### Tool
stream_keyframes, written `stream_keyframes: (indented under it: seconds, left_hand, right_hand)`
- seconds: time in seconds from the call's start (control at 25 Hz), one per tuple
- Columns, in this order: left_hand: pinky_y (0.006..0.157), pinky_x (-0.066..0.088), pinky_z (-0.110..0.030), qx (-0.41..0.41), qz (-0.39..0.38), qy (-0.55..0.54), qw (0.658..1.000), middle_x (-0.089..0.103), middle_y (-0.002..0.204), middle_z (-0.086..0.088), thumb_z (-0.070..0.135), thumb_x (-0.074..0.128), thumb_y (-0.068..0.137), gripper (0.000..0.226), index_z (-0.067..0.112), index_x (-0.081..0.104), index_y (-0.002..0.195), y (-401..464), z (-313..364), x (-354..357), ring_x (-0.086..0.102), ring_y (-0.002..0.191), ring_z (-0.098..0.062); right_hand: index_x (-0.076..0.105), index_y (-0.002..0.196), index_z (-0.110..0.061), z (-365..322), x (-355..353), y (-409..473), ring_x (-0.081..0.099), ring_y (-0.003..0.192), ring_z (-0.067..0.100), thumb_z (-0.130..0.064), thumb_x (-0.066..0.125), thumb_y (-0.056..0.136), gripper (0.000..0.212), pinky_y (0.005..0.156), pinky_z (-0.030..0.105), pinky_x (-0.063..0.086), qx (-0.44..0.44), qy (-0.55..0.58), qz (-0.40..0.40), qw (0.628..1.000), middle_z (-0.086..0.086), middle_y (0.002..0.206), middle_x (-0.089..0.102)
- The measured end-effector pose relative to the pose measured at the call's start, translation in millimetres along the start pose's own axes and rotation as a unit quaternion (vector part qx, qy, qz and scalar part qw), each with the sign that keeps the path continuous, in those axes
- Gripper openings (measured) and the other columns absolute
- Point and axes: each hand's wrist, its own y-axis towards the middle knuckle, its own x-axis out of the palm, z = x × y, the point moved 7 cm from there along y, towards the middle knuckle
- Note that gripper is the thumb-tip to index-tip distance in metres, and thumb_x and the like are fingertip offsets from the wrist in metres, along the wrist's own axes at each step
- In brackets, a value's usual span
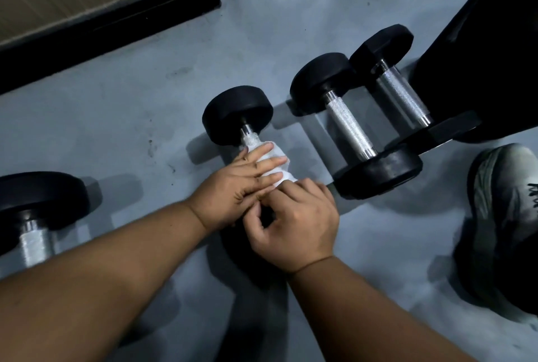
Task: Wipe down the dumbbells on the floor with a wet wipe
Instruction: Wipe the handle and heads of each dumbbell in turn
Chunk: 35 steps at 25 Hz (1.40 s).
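A black dumbbell (237, 113) with a knurled steel handle lies on the grey floor (131, 117) at the centre. A white wet wipe (276, 158) is wrapped over its handle. My left hand (235, 184) lies flat on the wipe, its straight fingers pressing it onto the handle. My right hand (294, 222) sits just below, fingers curled, pinching the wipe's near end. The dumbbell's near head is hidden under my hands. Two more dumbbells (349, 126) (403, 91) lie side by side to the right, and another dumbbell (37, 210) lies at the left edge.
A grey sneaker (506, 210) stands at the right. A large black object (495, 50) fills the upper right behind the dumbbells. A black-edged mat or platform (102, 12) covers the upper left.
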Motion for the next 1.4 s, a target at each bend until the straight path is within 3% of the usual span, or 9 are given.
stream_keyframes:
  seconds: [0.2,0.44,0.6,0.8,0.92,1.0,1.12,1.32,1.4]
  left_hand:
    - [0.122,0.025,-0.029,-0.077,0.064,0.011,0.995,0.052,0.146,-0.008,0.022,0.052,0.103,0.037,0.003,0.062,0.133,9.3,-35.0,-28.2,0.036,0.146,-0.028]
    - [0.122,0.025,-0.054,-0.022,0.03,-0.023,0.999,0.049,0.151,-0.007,0.028,0.045,0.108,0.034,0.015,0.057,0.137,-7.8,-1.8,6.7,0.028,0.151,-0.028]
    - [0.119,0.031,-0.053,-0.005,0.008,0.012,1.0,0.054,0.146,-0.01,0.025,0.047,0.106,0.037,0.005,0.066,0.13,3.0,-16.6,-5.8,0.036,0.147,-0.03]
    - [0.122,0.027,-0.036,-0.088,0.123,-0.004,0.989,0.054,0.144,-0.011,0.013,0.052,0.101,0.034,-0.003,0.066,0.127,7.9,-28.2,-17.7,0.036,0.147,-0.029]
    - [0.12,0.024,-0.021,-0.091,0.106,-0.062,0.988,0.051,0.146,-0.016,0.007,0.054,0.099,0.033,-0.007,0.064,0.128,0.1,-1.9,5.8,0.03,0.148,-0.015]
    - [0.122,0.027,-0.031,-0.048,0.087,-0.075,0.992,0.053,0.146,-0.014,0.009,0.055,0.1,0.033,-0.002,0.064,0.129,-3.2,1.5,8.4,0.032,0.148,-0.014]
    - [0.119,0.031,-0.054,-0.018,0.077,-0.005,0.997,0.053,0.147,-0.006,0.017,0.053,0.102,0.034,0.006,0.065,0.132,-0.9,-16.9,-2.0,0.037,0.147,-0.027]
    - [0.123,0.027,-0.038,-0.102,0.152,-0.019,0.983,0.054,0.145,-0.005,0.017,0.051,0.102,0.034,0.001,0.067,0.128,7.8,-25.9,-10.1,0.035,0.148,-0.027]
    - [0.123,0.026,-0.038,-0.081,0.133,-0.012,0.988,0.053,0.146,-0.002,0.023,0.049,0.104,0.036,0.002,0.069,0.126,5.0,-7.2,4.4,0.034,0.148,-0.025]
  right_hand:
    - [0.063,0.057,-0.02,2.9,2.9,-1.5,0.053,0.063,0.026,-0.034,0.068,0.068,0.018,0.071,0.035,0.047,0.01,-0.015,-0.014,1.0,-0.003,0.058,0.055]
    - [0.063,0.059,-0.021,-1.0,1.6,0.6,0.053,0.063,0.025,-0.032,0.067,0.071,0.017,0.07,0.039,0.048,0.006,-0.01,-0.01,1.0,-0.004,0.06,0.057]
    - [0.062,0.058,-0.02,1.0,0.2,0.7,0.052,0.061,0.025,-0.031,0.067,0.068,0.017,0.068,0.036,0.046,0.007,-0.024,-0.005,1.0,-0.003,0.057,0.054]
    - [0.061,0.057,-0.018,2.2,0.5,1.2,0.05,0.059,0.025,-0.029,0.066,0.068,0.016,0.066,0.036,0.046,0.008,-0.017,-0.006,1.0,-0.002,0.056,0.051]
    - [0.062,0.058,-0.019,-1.2,-0.1,2.4,0.051,0.06,0.025,-0.028,0.068,0.069,0.016,0.066,0.038,0.046,-0.005,-0.002,-0.001,1.0,-0.002,0.058,0.054]
    - [0.062,0.058,-0.019,-0.1,0.0,2.7,0.051,0.06,0.025,-0.028,0.068,0.069,0.015,0.065,0.038,0.045,-0.008,0.003,-0.004,1.0,-0.002,0.059,0.055]
    - [0.061,0.057,-0.018,2.8,2.0,3.9,0.049,0.059,0.026,-0.028,0.067,0.068,0.016,0.063,0.038,0.045,0.001,-0.002,-0.015,1.0,-0.001,0.057,0.052]
    - [0.061,0.057,-0.018,7.3,1.2,5.3,0.048,0.059,0.025,-0.03,0.065,0.067,0.016,0.061,0.036,0.043,0.018,-0.003,-0.026,1.0,-0.002,0.056,0.05]
    - [0.062,0.058,-0.019,7.9,-0.3,6.5,0.049,0.06,0.025,-0.031,0.065,0.069,0.016,0.062,0.036,0.044,0.014,0.007,-0.027,1.0,-0.002,0.057,0.052]
